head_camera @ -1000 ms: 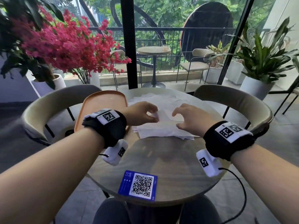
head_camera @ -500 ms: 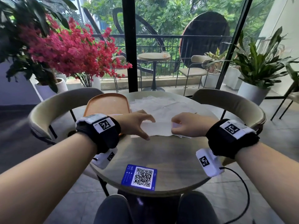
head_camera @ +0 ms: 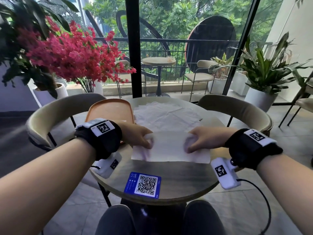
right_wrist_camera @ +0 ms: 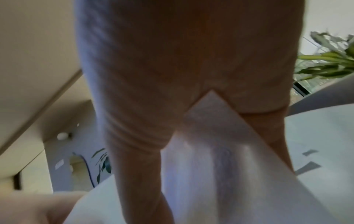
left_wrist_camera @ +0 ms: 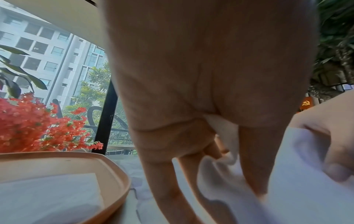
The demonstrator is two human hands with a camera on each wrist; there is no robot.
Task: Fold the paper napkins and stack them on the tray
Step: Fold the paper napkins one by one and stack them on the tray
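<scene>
We hold one white napkin [head_camera: 171, 146] with both hands, just above the round bench [head_camera: 169, 180], near us; our left hand [head_camera: 138, 137] pinches its left end, fingers curled round the paper; our right hand [head_camera: 205, 139] pinches its right end the same way; in the wrist views the paper runs between thumb and fingers on each side. The napkin looks like a long strip, so we think it is already folded once and needs one more fold.

Behind it a heap of loose napkins [head_camera: 162, 116] lies flat on the bench; the orange tray [head_camera: 110, 109] sits to the left of the heap, touching or nearly touching it; one folded napkin [left_wrist_camera: 47, 195] already rests in the tray, so we think most of the job is still left.

To do this fold well, we should lay the strip flat first; bring one end over to meet the other; line up the corners before we press; then rub along the crease with flat fingers. The paper is thin and soft; if we pull too hard it may tear or wrinkle; slow, gentle hands work best. A blue card [head_camera: 143, 186] lies at the near edge; we should keep the napkin off it.
</scene>
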